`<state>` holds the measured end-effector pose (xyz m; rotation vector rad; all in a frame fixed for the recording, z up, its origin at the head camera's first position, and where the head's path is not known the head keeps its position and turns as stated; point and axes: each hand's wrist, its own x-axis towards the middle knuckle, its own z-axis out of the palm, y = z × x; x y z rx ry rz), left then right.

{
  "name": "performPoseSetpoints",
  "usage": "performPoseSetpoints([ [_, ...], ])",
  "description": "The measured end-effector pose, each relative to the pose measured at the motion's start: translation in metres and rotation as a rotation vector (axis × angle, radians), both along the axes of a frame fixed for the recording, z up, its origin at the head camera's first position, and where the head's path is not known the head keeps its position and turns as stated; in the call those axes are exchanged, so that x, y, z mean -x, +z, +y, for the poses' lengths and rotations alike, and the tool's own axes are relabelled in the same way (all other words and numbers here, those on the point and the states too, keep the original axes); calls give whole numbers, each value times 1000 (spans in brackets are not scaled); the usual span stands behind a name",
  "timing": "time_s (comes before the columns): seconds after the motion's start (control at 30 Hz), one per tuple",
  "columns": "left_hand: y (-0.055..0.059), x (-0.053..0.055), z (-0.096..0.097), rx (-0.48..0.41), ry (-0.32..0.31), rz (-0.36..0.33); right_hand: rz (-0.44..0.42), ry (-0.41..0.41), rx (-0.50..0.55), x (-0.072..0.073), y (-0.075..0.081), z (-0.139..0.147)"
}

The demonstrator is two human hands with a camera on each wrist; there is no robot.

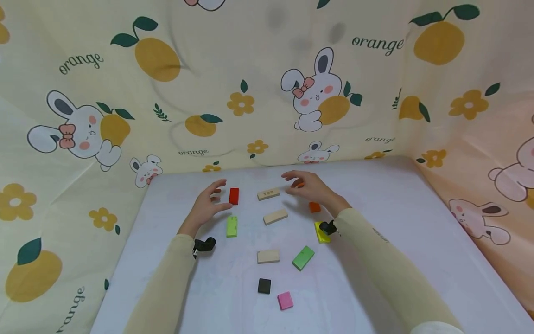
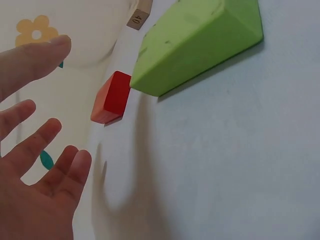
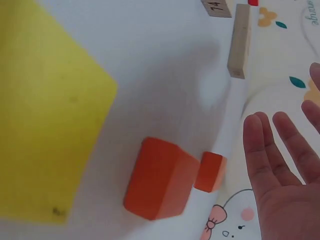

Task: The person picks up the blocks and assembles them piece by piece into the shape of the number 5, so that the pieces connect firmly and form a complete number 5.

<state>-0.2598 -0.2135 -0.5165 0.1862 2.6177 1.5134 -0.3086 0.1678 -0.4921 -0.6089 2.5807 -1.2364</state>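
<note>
My left hand [image 1: 207, 206] hovers with spread fingers beside a red block [image 1: 234, 196], holding nothing. A light green block [image 1: 232, 227] lies just nearer than the red one; in the left wrist view this green block [image 2: 200, 45] is close to the camera. My right hand [image 1: 312, 188] is held above the table with loosely bent fingers and nothing in them. It partly hides an orange block, while another orange block [image 1: 314, 207] lies below it. Both orange blocks show in the right wrist view, the nearer orange block [image 3: 160, 180] larger. A yellow block [image 1: 321, 232] sits under the right wrist.
Three wooden blocks lie along the middle: a far wooden block [image 1: 269, 194] with markings, a second wooden block [image 1: 275, 217] and a near wooden block [image 1: 268, 256]. Closer in are a green block [image 1: 303, 258], a black block [image 1: 264, 286] and a pink block [image 1: 285, 301]. Printed cloth surrounds the white table [image 1: 217, 287].
</note>
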Motion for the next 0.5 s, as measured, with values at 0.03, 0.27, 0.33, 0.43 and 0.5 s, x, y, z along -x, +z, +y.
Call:
performPoseSetpoints([
  [0.03, 0, 1, 1, -1, -2, -3, -4, 0, 0, 0, -1, -1],
  [0.27, -7, 5, 4, 15, -11, -25, -35, 9, 21, 0, -8, -7],
  [0.33, -10, 6, 5, 32, -17, -35, -40, 11, 17, -1, -10, -7],
  [0.43, -11, 8, 7, 46, -13, -33, -40, 6, 12, 0, -12, -9],
  [0.5, -11, 10, 8, 51, -6, -30, -41, 7, 7, 1, -13, -11],
])
